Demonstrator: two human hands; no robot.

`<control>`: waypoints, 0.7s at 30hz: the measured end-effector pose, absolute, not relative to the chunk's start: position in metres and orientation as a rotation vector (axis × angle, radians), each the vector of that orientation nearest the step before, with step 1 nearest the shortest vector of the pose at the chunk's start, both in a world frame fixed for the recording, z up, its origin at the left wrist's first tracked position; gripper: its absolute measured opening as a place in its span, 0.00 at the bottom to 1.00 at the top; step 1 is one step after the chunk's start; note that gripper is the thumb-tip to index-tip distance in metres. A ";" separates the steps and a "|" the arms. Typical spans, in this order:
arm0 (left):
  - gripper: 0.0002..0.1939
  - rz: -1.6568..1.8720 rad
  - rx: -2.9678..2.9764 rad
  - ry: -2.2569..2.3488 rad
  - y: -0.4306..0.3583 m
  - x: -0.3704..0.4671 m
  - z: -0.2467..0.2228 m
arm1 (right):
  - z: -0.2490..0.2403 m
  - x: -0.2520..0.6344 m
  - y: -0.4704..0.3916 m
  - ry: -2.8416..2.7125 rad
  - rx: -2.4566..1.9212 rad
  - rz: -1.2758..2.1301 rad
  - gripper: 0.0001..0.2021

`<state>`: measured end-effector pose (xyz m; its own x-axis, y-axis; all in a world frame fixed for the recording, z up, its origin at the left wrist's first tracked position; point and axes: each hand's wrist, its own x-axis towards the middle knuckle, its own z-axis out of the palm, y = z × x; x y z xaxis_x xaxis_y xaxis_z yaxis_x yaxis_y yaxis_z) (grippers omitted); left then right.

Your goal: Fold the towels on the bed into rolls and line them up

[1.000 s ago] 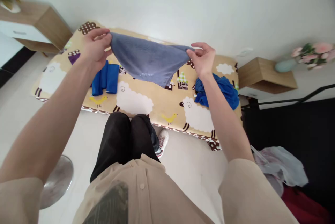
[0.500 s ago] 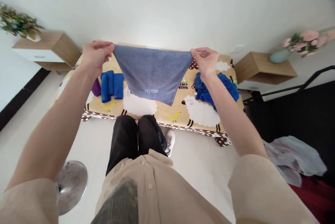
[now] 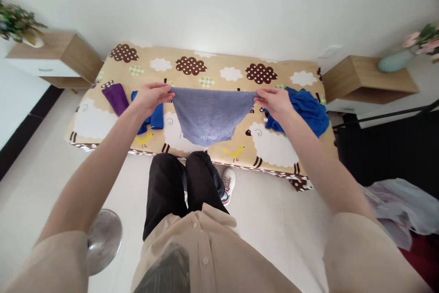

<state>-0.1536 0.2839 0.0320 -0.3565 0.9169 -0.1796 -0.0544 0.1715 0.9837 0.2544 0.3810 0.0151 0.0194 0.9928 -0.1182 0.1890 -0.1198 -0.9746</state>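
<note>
A grey-blue towel [image 3: 212, 114] with pale lettering near its lower edge hangs spread between my two hands. My left hand [image 3: 154, 97] pinches its upper left corner, and my right hand [image 3: 274, 101] pinches the upper right one. Behind and below the towel lies a bed cover [image 3: 216, 64] printed with sheep and clouds. Beside my left hand are folded blue towels [image 3: 157, 117], partly hidden by my forearm, and a rolled purple towel [image 3: 116, 98]. A crumpled heap of blue cloth [image 3: 307, 110] lies just beyond my right hand.
A small wooden cabinet [image 3: 80, 57] with a plant stands at the left, another cabinet [image 3: 368, 76] with a vase [image 3: 396, 61] at the right. A round metal base [image 3: 104, 242] is on the floor at lower left. Plastic bags [image 3: 404, 204] lie at lower right.
Both hands have come lower and nearer to me with the towel, exposing more of the bed cover behind it. The towel's lower edge now hangs closer to the bed's front edge.
</note>
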 end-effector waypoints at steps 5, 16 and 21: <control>0.27 1.534 0.929 1.626 0.351 -0.148 0.006 | -0.003 0.219 0.435 -1.452 -1.451 0.918 0.18; 0.24 1.576 1.229 1.857 0.276 -0.146 -0.113 | -0.118 0.239 0.386 -1.423 -1.377 0.832 0.15; 0.17 0.923 1.184 2.050 0.216 -0.131 -0.222 | -0.243 0.245 0.319 -1.312 -1.617 1.096 0.14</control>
<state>-0.1305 0.2162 -0.2218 -0.4286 0.8914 -0.1477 0.4804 0.3632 0.7983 0.2452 0.3186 -0.2435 0.1002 0.9836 -0.1499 0.3229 -0.1746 -0.9302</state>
